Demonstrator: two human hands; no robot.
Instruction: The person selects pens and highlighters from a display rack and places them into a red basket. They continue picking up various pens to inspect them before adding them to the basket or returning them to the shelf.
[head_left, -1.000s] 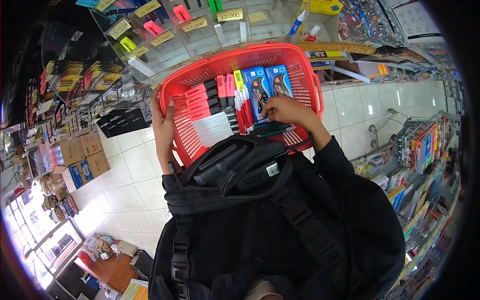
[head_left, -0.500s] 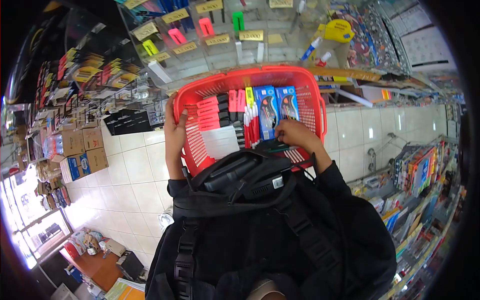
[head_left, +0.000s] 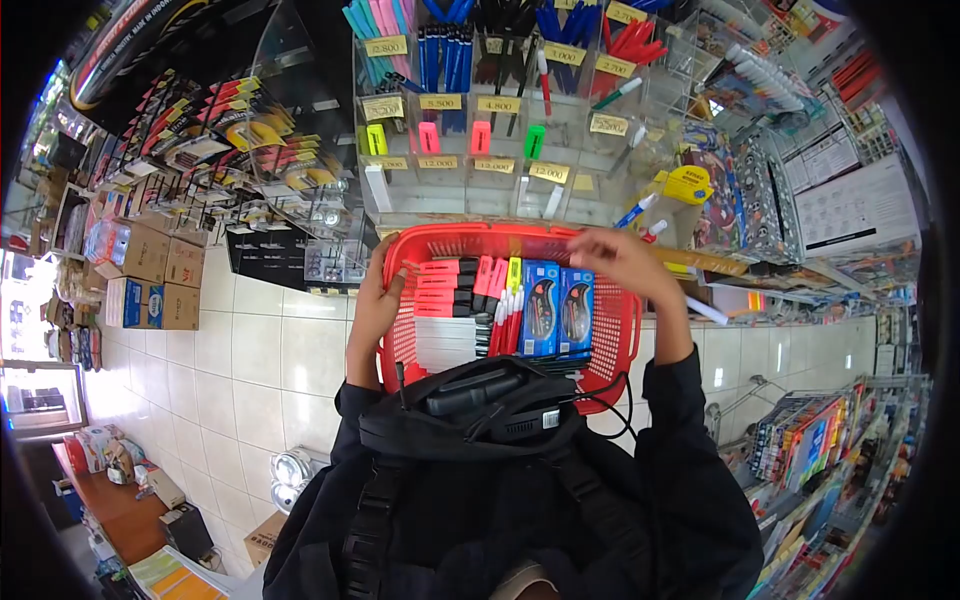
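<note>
My left hand (head_left: 378, 305) grips the left rim of a red plastic basket (head_left: 455, 232) in front of my body. Above the basket's right far corner is my right hand (head_left: 632, 262), its fingers stretched forward and holding nothing visible. Inside the basket lie pink highlighters (head_left: 437, 282), a yellow one (head_left: 514, 272), a row of white items (head_left: 445, 340), red-and-white pens (head_left: 508, 315) and two blue boxes (head_left: 541, 310). A black bag (head_left: 470, 400) on my front covers the basket's near side.
A clear tiered display (head_left: 450, 190) with pens, highlighters and price tags stands beyond the basket. Hanging packages (head_left: 240, 130) fill the left rack. Cardboard boxes (head_left: 150, 260) sit at the left, and a shelf of books (head_left: 815, 435) is at the right.
My right hand has left the blue boxes and risen toward the basket's far right corner. My view has tilted up, showing more of the display. My left hand stays on the rim.
</note>
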